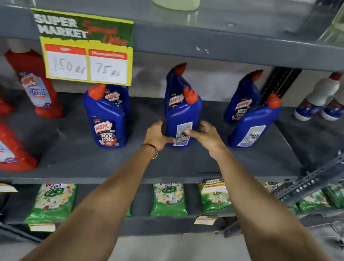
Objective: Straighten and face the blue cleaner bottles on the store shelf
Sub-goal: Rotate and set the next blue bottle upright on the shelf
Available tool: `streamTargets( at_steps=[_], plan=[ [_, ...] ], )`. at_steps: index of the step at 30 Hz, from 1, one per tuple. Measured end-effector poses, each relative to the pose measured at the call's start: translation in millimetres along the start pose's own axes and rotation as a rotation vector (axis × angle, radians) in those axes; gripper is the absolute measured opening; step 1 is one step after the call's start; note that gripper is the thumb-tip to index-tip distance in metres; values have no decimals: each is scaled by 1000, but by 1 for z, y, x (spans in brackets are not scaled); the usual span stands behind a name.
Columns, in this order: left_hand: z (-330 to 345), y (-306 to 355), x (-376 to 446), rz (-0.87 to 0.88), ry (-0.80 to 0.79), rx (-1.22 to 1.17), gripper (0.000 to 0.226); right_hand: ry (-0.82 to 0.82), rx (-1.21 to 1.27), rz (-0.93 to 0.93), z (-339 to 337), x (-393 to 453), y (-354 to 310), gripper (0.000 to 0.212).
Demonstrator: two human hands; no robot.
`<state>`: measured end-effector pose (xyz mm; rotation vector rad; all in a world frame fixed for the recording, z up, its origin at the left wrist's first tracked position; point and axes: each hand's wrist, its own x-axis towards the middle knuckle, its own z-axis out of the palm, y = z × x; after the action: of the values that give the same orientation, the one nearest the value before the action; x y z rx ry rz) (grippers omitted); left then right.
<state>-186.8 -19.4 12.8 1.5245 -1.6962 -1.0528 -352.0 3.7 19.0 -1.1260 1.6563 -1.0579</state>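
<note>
1. Both hands clasp the middle front blue bottle on the grey shelf: the left hand at its lower left side, the right hand across its back label, hiding part of the print.
2. A second blue bottle stands just behind it, mostly covered.
3. A yellow price sign hides the top of another blue bottle behind the left front one.
4. Red bottles at left are cut off; the white bottles at right appear blurred.
</note>
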Motion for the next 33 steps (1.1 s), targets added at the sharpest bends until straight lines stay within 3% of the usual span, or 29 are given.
streamTargets(
  at_steps=[5, 14, 20, 24, 27, 33],
  plan=[
    [11, 5, 2, -21, -4, -39, 64, -161, 26, -61, -8, 9, -1, 43],
    [8, 7, -9, -8, 102, -98, 47, -282, 85, -113, -19, 4, -16, 39],
    [15, 19, -20, 65, 253, -44, 48, -327, 124, -144, -6, -10, -28, 64],
    [22, 24, -29, 106, 307, -2, 42, -239, 199, -175, 8, -14, -29, 76],
    [14, 19, -29, 155, 216, -83, 43, -207, 198, -186, 4, -15, -33, 66],
    [-23, 5, -15, 10, -257, -514, 48, -292, 184, -185, -12, -14, -37, 62]
  ],
)
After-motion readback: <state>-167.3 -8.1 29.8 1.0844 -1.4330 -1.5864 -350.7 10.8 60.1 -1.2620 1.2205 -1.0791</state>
